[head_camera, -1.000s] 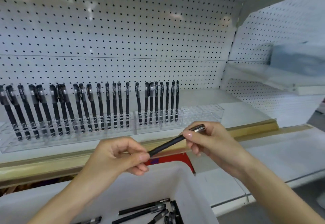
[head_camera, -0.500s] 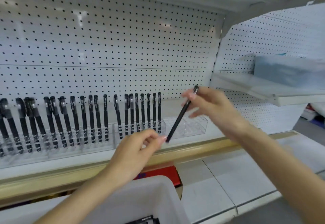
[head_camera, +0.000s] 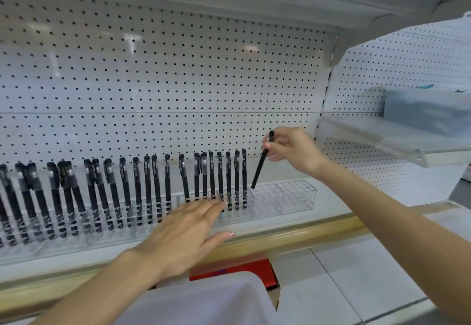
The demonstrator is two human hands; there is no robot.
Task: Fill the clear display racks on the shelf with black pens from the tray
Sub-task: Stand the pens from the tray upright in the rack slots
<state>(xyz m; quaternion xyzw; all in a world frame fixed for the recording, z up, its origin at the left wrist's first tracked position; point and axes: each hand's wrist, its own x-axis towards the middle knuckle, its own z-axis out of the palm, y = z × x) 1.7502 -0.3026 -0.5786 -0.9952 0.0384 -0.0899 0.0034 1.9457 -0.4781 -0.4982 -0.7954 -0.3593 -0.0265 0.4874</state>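
My right hand [head_camera: 293, 150] pinches a black pen [head_camera: 260, 166] near its cap, nearly upright, its tip just above the right clear display rack [head_camera: 285, 197]. That rack's left part holds several standing black pens [head_camera: 224, 179]; its right part has bare holes. More clear racks [head_camera: 76, 225] to the left are packed with black pens. My left hand [head_camera: 188, 233] reaches forward with straight fingers, fingertips at the front of the right rack, holding nothing. The white tray [head_camera: 216, 299] shows only its rim at the bottom; its contents are out of view.
White pegboard [head_camera: 165, 82] backs the shelf, whose front edge is a gold strip [head_camera: 293, 238]. An angled clear shelf with a grey box [head_camera: 428, 115] sits at the right. A red item [head_camera: 242, 272] lies beneath the shelf edge.
My left hand let go of the pen and moved forward to the rack front. My right hand carried the pen up and right, turning it nearly upright above the right rack.
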